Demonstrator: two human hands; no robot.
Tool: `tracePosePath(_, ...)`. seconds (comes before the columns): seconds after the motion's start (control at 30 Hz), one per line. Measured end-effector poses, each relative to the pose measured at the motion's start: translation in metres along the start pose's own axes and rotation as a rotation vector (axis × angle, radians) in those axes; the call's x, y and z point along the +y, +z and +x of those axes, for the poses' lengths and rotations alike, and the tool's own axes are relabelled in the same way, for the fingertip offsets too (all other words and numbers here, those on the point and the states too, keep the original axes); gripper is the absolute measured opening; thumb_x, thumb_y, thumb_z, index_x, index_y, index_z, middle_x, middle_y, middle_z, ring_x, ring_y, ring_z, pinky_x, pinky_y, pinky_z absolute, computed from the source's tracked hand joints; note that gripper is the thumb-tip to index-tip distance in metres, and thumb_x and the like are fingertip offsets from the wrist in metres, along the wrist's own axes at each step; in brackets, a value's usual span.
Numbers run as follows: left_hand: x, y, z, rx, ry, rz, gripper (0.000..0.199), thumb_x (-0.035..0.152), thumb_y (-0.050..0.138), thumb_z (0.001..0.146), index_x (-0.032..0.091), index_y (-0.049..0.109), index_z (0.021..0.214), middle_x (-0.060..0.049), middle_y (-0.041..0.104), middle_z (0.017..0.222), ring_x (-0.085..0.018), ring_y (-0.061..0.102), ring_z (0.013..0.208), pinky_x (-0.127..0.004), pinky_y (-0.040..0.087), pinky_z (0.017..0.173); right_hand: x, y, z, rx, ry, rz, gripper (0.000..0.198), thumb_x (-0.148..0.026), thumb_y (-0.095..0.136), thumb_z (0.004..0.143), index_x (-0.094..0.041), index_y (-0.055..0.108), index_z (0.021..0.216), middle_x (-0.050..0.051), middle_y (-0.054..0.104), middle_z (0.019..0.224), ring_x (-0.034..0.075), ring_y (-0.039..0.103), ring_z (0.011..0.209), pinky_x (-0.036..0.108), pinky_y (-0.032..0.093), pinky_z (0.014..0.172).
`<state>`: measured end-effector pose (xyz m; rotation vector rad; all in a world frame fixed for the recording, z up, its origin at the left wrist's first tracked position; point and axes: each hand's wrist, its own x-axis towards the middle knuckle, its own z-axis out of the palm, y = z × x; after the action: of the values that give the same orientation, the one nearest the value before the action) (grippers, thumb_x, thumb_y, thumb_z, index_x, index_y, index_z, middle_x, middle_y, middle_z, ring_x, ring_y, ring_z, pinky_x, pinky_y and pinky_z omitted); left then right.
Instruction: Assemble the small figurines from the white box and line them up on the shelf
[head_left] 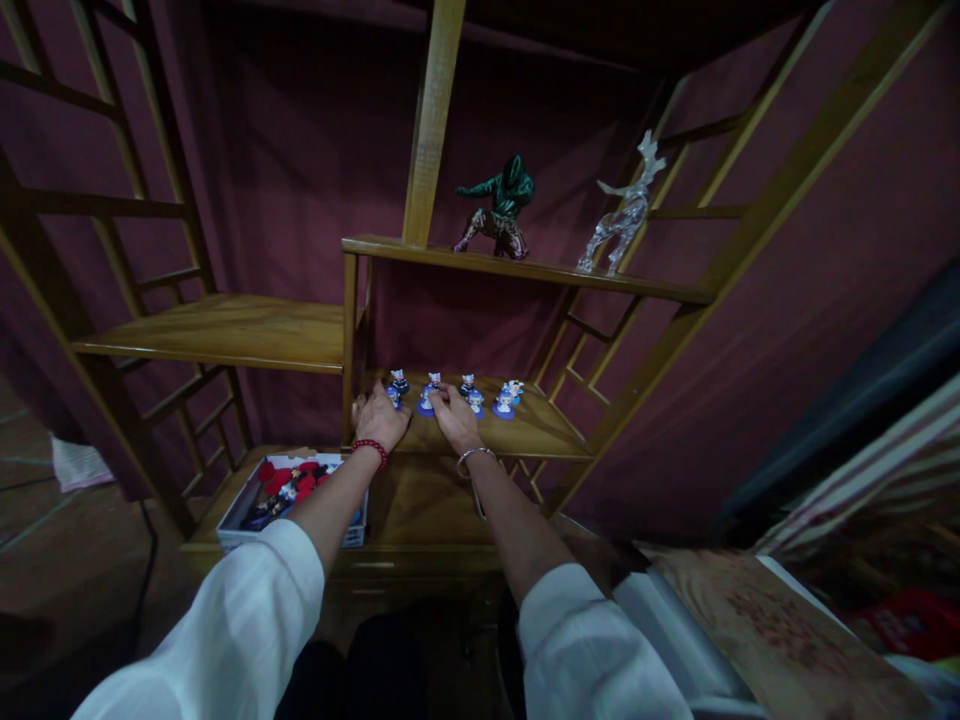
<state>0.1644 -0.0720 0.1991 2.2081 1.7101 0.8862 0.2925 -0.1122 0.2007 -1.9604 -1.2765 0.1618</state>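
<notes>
Small blue-and-white figurines on round purple-blue bases stand in two rows on the middle wooden shelf (525,430). At the left end of the front row, my left hand (379,418), with a red bead bracelet, has its fingers closed around a figurine (393,397). My right hand (456,420), wearing a silver bangle, pinches the neighbouring figurine (426,401) at its right side. Right of that hand are two more front figurines, one (475,402) close by and another (504,404) further right. Behind them stand darker-based figurines, such as one (399,380) at the back left.
A white box (231,508) of red, black and blue pieces sits on the lower shelf at left. On the upper shelf (555,270) stand a green-and-bronze crouching statuette (501,210) and a clear deer figure (624,210). Wooden lattice posts flank both sides.
</notes>
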Motion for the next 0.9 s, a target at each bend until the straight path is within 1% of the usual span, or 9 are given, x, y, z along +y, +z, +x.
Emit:
tracePosePath(0.13, -0.001, 0.001, 0.006, -0.053, -0.013, -0.034, 0.071, 0.043, 0.053, 0.067, 0.015, 0.029, 0.128, -0.013, 0.057, 0.112, -0.027, 0.047, 0.11, -0.036, 0.033, 0.089, -0.001, -0.003, -0.001, 0.0, -0.016, 0.011, 0.042, -0.046, 0.032, 0.085, -0.02, 0.048, 0.113, 0.004, 0.06, 0.107, 0.015, 0.053, 0.101, 0.026, 0.037, 0.088)
tracePosePath(0.27, -0.004, 0.003, 0.012, -0.102, -0.058, -0.06, 0.075, 0.046, 0.052, 0.067, 0.012, 0.027, 0.13, -0.014, 0.06, 0.106, -0.026, 0.054, 0.101, -0.033, 0.039, 0.081, -0.001, -0.005, -0.002, -0.022, -0.072, -0.017, 0.047, -0.046, 0.021, 0.088, -0.019, 0.05, 0.112, 0.007, 0.058, 0.11, 0.017, 0.05, 0.106, 0.028, 0.033, 0.091)
tracePosePath(0.37, -0.005, 0.005, 0.013, -0.103, -0.056, -0.06, 0.075, 0.045, 0.052, 0.068, 0.011, 0.027, 0.13, -0.014, 0.062, 0.103, -0.026, 0.056, 0.099, -0.032, 0.039, 0.081, 0.0, -0.006, -0.001, -0.077, -0.08, -0.025, 0.052, -0.048, 0.014, 0.088, -0.02, 0.049, 0.115, 0.007, 0.055, 0.117, 0.018, 0.045, 0.112, 0.03, 0.031, 0.094)
tracePosePath(0.5, -0.005, 0.006, 0.012, -0.08, -0.047, -0.041, 0.072, 0.043, 0.052, 0.069, 0.011, 0.028, 0.129, -0.014, 0.063, 0.102, -0.025, 0.057, 0.098, -0.031, 0.039, 0.081, -0.002, -0.007, 0.0, -0.146, -0.078, 0.005, 0.058, -0.052, 0.01, 0.087, -0.02, 0.041, 0.124, 0.006, 0.046, 0.127, 0.018, 0.04, 0.118, 0.032, 0.027, 0.098)
tracePosePath(0.7, -0.006, 0.006, 0.011, -0.083, -0.042, -0.048, 0.071, 0.041, 0.051, 0.071, 0.011, 0.025, 0.13, -0.014, 0.061, 0.105, -0.025, 0.057, 0.098, -0.03, 0.04, 0.078, -0.006, -0.006, 0.004, -0.188, -0.055, 0.033, 0.061, -0.055, 0.011, 0.086, -0.02, 0.036, 0.13, 0.005, 0.039, 0.134, 0.017, 0.034, 0.123, 0.031, 0.026, 0.1)
tracePosePath(0.9, -0.005, 0.005, 0.011, -0.083, -0.045, -0.044, 0.069, 0.039, 0.05, 0.071, 0.009, 0.026, 0.129, -0.016, 0.062, 0.102, -0.025, 0.057, 0.098, -0.031, 0.04, 0.079, -0.007, -0.002, 0.01, -0.171, -0.056, 0.043, 0.056, -0.053, 0.015, 0.086, -0.024, 0.038, 0.129, 0.003, 0.043, 0.131, 0.017, 0.038, 0.121, 0.031, 0.029, 0.098)
